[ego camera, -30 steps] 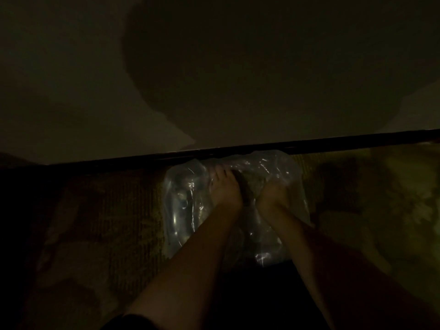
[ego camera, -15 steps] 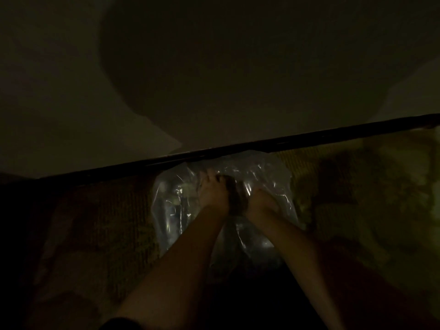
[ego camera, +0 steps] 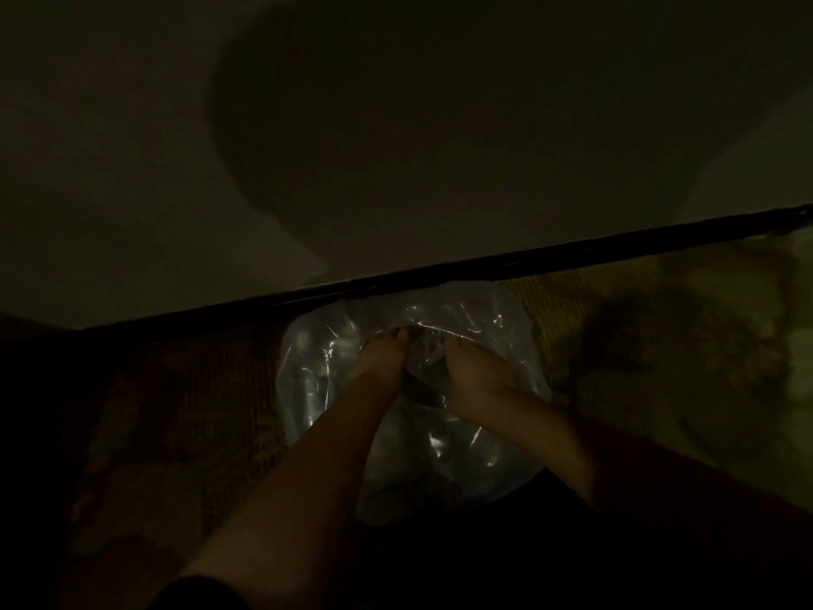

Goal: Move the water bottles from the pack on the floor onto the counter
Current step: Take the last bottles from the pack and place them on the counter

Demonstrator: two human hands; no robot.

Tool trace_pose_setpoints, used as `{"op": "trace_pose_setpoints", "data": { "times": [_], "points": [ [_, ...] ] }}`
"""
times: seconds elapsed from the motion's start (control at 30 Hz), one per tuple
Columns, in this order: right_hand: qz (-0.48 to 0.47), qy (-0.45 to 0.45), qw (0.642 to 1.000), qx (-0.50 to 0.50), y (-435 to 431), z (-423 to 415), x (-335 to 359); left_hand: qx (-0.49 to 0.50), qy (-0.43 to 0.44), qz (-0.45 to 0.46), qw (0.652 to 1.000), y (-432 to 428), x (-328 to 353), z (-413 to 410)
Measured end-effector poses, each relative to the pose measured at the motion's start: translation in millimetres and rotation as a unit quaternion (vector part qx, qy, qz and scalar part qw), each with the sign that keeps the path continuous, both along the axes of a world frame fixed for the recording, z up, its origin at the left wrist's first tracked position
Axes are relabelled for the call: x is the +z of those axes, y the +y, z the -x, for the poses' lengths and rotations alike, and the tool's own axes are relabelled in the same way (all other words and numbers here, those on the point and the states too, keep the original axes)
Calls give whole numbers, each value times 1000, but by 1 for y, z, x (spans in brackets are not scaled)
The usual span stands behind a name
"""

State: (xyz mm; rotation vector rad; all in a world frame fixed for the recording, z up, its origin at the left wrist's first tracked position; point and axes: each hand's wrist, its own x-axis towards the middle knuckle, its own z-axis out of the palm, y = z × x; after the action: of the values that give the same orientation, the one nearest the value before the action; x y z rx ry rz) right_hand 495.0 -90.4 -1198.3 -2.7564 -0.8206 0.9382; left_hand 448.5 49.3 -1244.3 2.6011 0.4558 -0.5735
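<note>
It is very dark. The pack of water bottles (ego camera: pixel 462 455) sits on the floor, on a carpet (ego camera: pixel 638 345) with a leafy pattern. It is a little below the middle of the picture, at about 6 o'clock. Its far end touches the dark baseboard (ego camera: pixel 528 257) at the bottom of the wall (ego camera: pixel 132 169). The pack is covered in shiny, see-through plastic wrap (ego camera: pixel 484 319). Dim bottle shapes (ego camera: pixel 316 367) show through the wrap on the 9 o'clock side.

Both hands are on top of the pack, close together. The left hand (ego camera: pixel 382 361) has its fingers bent down and is pinching the wrap. The right hand (ego camera: pixel 473 374) is just beside it, at its 3 o'clock. Its fingers are curled into the wrap too. The wrap is bunched up and wrinkled between them. Both bare arms reach in from 6 o'clock. A dark sleeve (ego camera: pixel 198 594) shows at the bottom edge.

A big round shadow (ego camera: pixel 440 125) lies on the wall at 12 o'clock.

A second ago the hands were a bit farther apart, and a dark gap showed between them. Now they are nearer to each other, and the wrap between them looks more pulled up. The baseboard also slants more now, going up toward 2 o'clock. The pack has not left the floor.
</note>
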Motion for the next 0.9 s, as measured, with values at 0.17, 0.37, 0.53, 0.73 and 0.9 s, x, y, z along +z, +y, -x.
{"op": "trace_pose_setpoints", "data": {
  "times": [0.17,0.37,0.53,0.73,0.9],
  "points": [
    [-109,-48,991,69,1,0,25,178,0,158,971,0,1,8],
    [-212,-47,975,54,22,-16,67,269,-15,179,946,-11,4,13],
    [-203,-12,979,-5,13,-43,67,-91,-23,-56,994,-19,22,8],
    [-181,19,983,-24,6,-60,74,-106,-78,12,991,-12,55,12],
    [-216,67,970,-91,1,-63,110,-32,-74,58,995,-13,96,27]
  ]
}}
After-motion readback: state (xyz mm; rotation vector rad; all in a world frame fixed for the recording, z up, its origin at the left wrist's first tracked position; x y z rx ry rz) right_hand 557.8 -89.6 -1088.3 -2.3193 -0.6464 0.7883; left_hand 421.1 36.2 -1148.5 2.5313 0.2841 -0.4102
